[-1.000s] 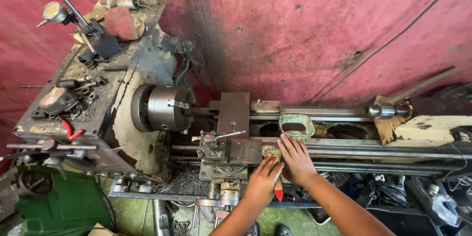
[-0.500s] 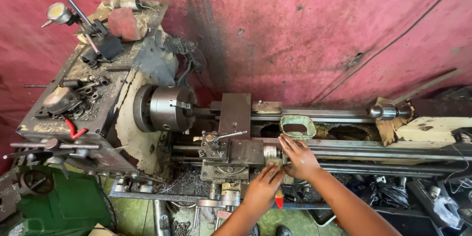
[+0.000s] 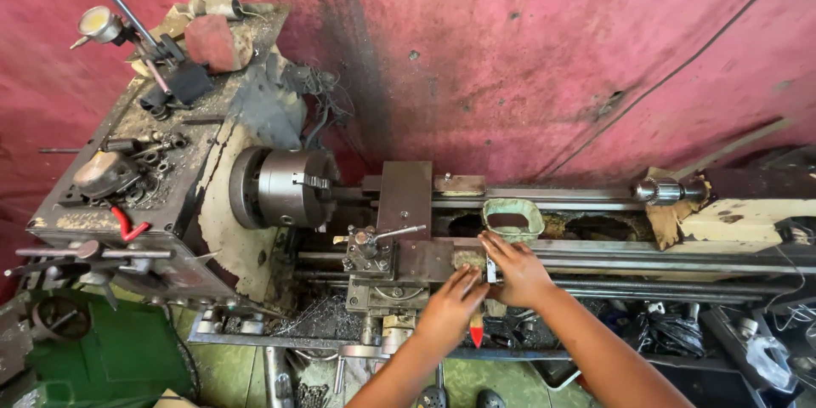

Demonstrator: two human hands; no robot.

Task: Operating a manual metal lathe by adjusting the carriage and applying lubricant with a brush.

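Pink wall behind old lathe [image 3: 408, 229]. Both hands on carriage handwheel [image 3: 473, 265], lower centre: left hand [image 3: 452, 306] grip curled under, right hand [image 3: 518, 272] clamped over. Best turned slowly, fingers off chuck [image 3: 289, 187].

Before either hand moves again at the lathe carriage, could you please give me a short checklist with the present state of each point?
1. Both hands clear of the chuck: ok, they sit to its right.
2. Left hand placed: ok, on the carriage front.
3. Right hand placed: ok, over a small metal part at the carriage's right end.
4. Chuck stopped: cannot tell from one picture.
5. Tool post free of fingers: ok.
6. Green container steady on the bed: ok, upright behind the right hand.
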